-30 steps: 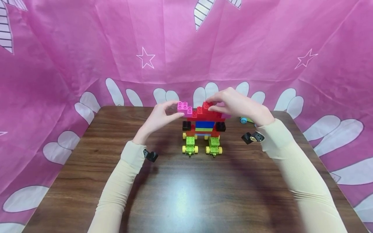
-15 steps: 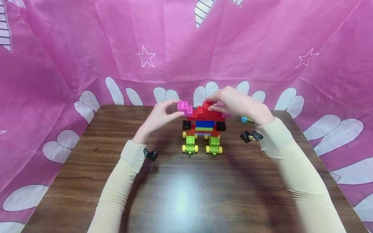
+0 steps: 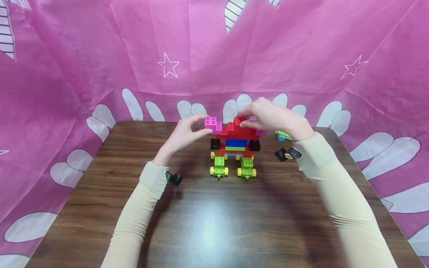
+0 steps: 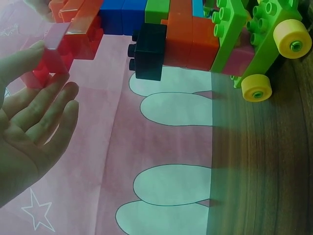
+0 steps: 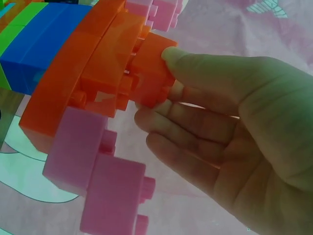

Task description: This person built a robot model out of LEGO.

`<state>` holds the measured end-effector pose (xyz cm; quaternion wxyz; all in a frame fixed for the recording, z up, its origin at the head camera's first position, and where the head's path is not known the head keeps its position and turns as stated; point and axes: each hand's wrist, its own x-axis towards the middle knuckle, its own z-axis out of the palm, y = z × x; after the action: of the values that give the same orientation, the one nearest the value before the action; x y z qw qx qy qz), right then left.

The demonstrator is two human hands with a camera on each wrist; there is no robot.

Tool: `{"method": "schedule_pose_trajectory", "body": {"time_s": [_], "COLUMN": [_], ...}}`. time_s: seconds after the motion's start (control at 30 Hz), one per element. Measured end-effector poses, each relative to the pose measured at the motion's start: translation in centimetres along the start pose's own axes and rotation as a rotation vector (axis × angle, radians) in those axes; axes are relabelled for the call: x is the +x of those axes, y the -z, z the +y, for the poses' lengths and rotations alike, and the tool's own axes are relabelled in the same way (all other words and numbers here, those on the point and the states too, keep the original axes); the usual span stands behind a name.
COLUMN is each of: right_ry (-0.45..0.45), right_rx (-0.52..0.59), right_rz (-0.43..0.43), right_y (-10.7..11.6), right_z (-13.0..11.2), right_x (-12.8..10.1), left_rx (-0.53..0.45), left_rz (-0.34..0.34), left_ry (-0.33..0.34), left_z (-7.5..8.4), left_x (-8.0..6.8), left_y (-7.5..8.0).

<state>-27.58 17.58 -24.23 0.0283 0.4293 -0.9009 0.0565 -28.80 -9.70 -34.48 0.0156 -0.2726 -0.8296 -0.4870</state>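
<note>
A building-block figure stands on the table, with red, blue and black bricks over green wheeled bases. At its upper left, my left hand pinches a pink brick between thumb and fingers. The left wrist view shows that thumb and the fingers at the brick's two sides. My right hand pinches the red brick at the very top of the figure. In the right wrist view, two stepped pink bricks jut out from the figure's other side, beneath the right hand.
A small green toy piece with a blue wheel lies on the table behind the right wrist. The brown wooden table ends at a pink patterned cloth that hangs behind and at both sides.
My right hand and wrist have shifted slightly up and left, showing more of the green toy piece. Both hands keep their pinch, and the figure stays put.
</note>
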Motion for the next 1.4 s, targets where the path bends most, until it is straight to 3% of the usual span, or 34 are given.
{"method": "schedule_pose_trajectory", "body": {"time_s": [0.33, 0.6, 0.73, 0.93, 1.4], "right_ry": [0.005, -0.077, -0.061, -0.019, -0.066], "right_rx": [-0.018, 0.045, 0.062, 0.008, -0.124], "right_rz": [-0.011, 0.018, 0.033, 0.024, -0.044], "right_y": [0.2, -0.6, -1.0, -0.7, -0.4], "right_z": [-0.3, 0.0, 0.2, -0.3, -1.5], "right_x": [0.1, -0.5, -0.6, -0.3, 0.4], "left_rx": [0.02, 0.019, 0.021, 0.019, 0.013], "left_rz": [0.01, 0.009, 0.01, 0.007, 0.014], "left_ry": [0.01, 0.014, 0.007, 0.003, -0.004], "left_z": [0.0, -0.3, -0.2, -0.1, -0.2], "left_x": [-0.1, -0.1, -0.1, -0.1, 0.0], "left_y": [-0.1, -0.3, -0.4, -0.3, -0.6]}}
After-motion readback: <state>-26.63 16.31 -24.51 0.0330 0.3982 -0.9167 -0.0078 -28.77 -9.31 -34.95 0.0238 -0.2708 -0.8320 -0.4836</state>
